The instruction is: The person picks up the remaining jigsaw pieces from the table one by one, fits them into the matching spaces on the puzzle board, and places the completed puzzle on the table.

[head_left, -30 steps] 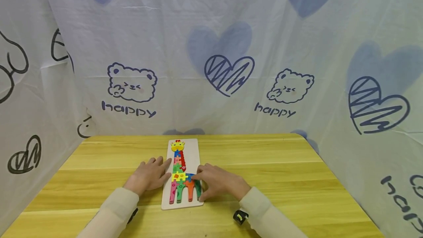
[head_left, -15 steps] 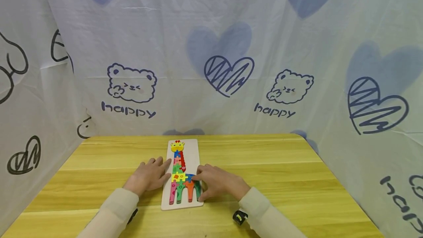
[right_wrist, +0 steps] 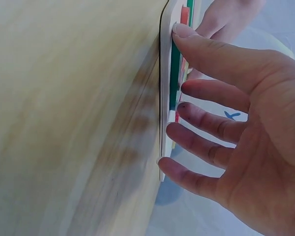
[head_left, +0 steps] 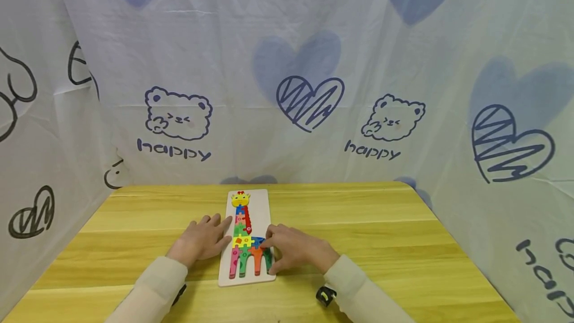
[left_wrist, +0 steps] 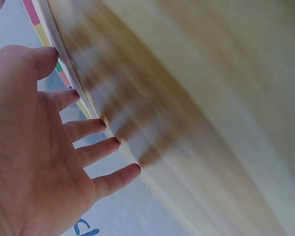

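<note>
A giraffe jigsaw puzzle (head_left: 242, 241) of coloured interlocking pieces lies on a pale board (head_left: 260, 208) in the head view. My left hand (head_left: 203, 239) rests at the board's left edge, thumb and fingers spread; the left wrist view shows its fingertips along that edge. My right hand (head_left: 293, 248) lies over the lower right of the puzzle. Its index fingertip touches the area of the blue body piece (head_left: 257, 240). Its thumb is at the bottom end of the dark green leg piece (right_wrist: 175, 73), which the right hand partly hides in the head view.
The board lies on a wood-grain table (head_left: 358, 228). A white curtain (head_left: 251, 113) with hearts, bear drawings and lettering hangs behind the table and at both sides. Each wrist carries a dark device (head_left: 326, 294).
My right index fingertip has shifted slightly toward me, showing a little more of the blue piece. The left hand and the board stay in place.
</note>
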`<state>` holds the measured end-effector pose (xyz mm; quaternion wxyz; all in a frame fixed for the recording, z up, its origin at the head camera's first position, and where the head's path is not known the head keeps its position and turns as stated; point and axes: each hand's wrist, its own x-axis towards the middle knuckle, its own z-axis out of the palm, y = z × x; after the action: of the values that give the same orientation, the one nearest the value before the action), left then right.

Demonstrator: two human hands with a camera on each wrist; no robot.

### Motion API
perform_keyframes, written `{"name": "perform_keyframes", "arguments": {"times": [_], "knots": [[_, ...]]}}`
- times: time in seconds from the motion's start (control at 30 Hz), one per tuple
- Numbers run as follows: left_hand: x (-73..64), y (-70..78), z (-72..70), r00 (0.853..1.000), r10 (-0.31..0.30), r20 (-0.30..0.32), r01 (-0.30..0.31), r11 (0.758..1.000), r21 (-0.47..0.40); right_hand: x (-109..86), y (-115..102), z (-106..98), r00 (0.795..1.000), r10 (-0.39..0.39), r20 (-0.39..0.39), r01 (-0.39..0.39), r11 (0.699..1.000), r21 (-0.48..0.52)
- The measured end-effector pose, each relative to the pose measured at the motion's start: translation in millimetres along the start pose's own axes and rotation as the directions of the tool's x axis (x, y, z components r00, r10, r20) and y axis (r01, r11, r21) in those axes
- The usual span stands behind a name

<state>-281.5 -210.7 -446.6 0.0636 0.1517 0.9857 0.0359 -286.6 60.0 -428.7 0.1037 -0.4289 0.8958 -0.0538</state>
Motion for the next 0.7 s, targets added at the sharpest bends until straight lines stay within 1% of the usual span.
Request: {"name": "perform_keyframes", "arguments": {"times": [0.23,0.47,0.7], "knots": [[-0.4,0.2,0.9,1.000,-0.001,-0.002,0.001,1.000,-0.004,-1.3,0.0,0.2,1.000,-0.005,-0.012,0.005,1.000,0.005],[0.4,-1.1,2.1,1.000,-0.004,0.000,0.004,1.000,-0.009,-0.9,0.6,0.8,0.999,-0.025,-0.026,0.025,1.000,-0.005],[0.9,-1.1,1.8,1.000,0.003,-0.010,-0.003,1.000,-0.003,-0.1,-0.5,-1.5,0.999,-0.026,-0.019,0.026,1.000,-0.011]]}}
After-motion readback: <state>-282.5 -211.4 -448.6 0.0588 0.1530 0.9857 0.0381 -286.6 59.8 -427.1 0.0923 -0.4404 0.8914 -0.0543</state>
